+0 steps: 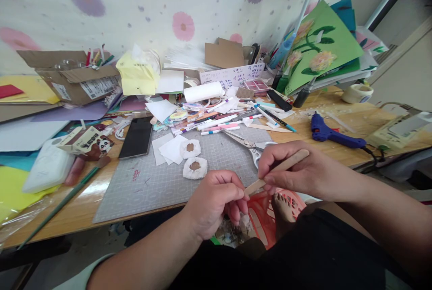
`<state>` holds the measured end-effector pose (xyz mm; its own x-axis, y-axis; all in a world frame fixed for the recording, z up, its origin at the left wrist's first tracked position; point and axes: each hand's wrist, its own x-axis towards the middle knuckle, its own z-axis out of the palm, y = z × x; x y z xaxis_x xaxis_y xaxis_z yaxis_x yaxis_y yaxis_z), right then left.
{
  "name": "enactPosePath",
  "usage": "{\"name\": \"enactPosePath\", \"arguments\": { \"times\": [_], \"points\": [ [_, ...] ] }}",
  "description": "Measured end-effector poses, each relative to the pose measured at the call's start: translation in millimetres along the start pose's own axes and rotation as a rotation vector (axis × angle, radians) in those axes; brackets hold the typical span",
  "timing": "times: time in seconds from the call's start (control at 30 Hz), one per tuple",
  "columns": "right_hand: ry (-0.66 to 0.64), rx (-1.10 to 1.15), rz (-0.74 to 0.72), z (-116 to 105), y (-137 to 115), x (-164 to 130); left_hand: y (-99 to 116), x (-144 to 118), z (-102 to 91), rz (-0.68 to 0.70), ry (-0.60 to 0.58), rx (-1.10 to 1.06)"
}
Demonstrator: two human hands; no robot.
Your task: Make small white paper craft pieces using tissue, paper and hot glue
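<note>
My right hand (286, 168) grips a flat wooden craft stick (289, 162), which slants down to the left. At the stick's lower end, my left hand (222, 197) pinches with thumb and forefinger; whether it holds the tip itself or something small there, I cannot tell. Both hands are over my lap, just off the table's front edge. On the grey cutting mat (135, 191) beyond them lie two white padded pieces with brown centres, a nearer one (199, 172) and a farther one (195, 146). Scissors (248, 142) rest on the mat past my right hand.
White paper squares (170, 150) and a black phone (136, 137) lie left on the mat. A pile of markers (216, 123) spreads behind. To the right is a blue glue gun (332, 134) with its cord. A long green-handled brush (64, 202) crosses the left table edge.
</note>
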<state>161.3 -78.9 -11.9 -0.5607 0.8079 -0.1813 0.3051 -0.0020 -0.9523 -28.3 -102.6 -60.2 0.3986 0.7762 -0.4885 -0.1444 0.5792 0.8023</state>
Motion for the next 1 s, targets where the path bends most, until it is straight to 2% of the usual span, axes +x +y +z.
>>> {"name": "enactPosePath", "arguments": {
  "times": [0.33,0.7,1.0],
  "points": [
    [-0.038,0.039,0.010,-2.2,0.8,-2.0,-1.3,-1.7,2.9,-0.005,0.025,-0.038],
    [-0.086,0.055,-0.066,-14.0,6.9,-2.0,0.8,-1.5,-1.4,-0.027,-0.047,-0.064],
    [-0.059,0.071,-0.003,-12.1,5.3,-1.3,1.8,-5.2,0.6,0.027,0.033,0.050]
  ]
}}
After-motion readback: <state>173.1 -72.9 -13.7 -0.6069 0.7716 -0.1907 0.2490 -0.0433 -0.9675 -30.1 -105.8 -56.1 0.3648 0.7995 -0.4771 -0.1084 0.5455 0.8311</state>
